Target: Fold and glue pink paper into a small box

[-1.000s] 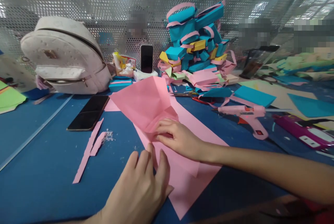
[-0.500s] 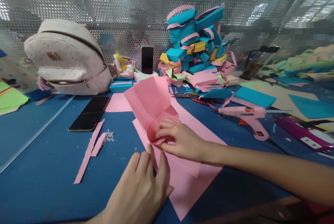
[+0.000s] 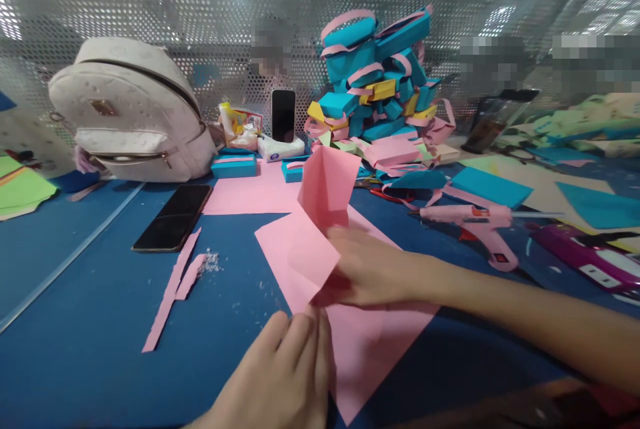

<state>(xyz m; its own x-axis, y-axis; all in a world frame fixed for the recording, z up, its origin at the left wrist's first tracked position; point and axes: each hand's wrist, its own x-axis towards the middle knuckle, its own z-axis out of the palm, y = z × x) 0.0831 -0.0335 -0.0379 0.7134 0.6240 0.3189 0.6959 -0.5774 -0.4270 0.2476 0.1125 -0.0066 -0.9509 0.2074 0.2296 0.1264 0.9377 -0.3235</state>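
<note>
The creased pink paper sheet has curled up over the right hand — its fingers' grip unclear; the left hand pinches a corner — folding seems to progress.

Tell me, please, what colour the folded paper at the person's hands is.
The folded paper is plain pink; the head view shows it best.
</note>
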